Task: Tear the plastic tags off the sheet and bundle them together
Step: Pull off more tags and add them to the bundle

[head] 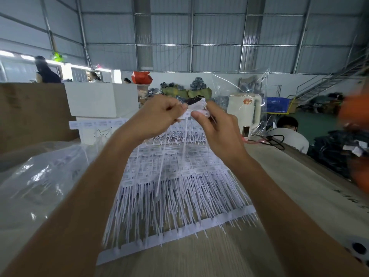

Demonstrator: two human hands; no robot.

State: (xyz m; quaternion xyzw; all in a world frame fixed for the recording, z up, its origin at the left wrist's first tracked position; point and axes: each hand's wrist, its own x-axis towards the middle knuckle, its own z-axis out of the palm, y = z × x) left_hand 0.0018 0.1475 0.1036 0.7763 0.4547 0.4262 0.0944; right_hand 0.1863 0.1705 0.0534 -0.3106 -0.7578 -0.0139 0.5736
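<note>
Both hands are raised above a pile of white plastic tag sheets (173, 186) lying on the wooden table (289, 196). My left hand (159, 116) pinches a white tag head (184, 116); its thin tail hangs down over the sheets. My right hand (217, 126) grips a small bundle of white tags (200, 109), held against the tag in the left hand. The sheets show rows of printed tag heads with long thin tails and a white carrier strip (179, 234) along the near edge.
A clear plastic bag (40, 176) lies left of the sheets. White boxes (95, 100) and a brown carton (30, 112) stand behind. A white kettle (244, 112) sits at the back right, beside a crouching person (289, 134). Orange blurred objects (355, 116) are at the right edge.
</note>
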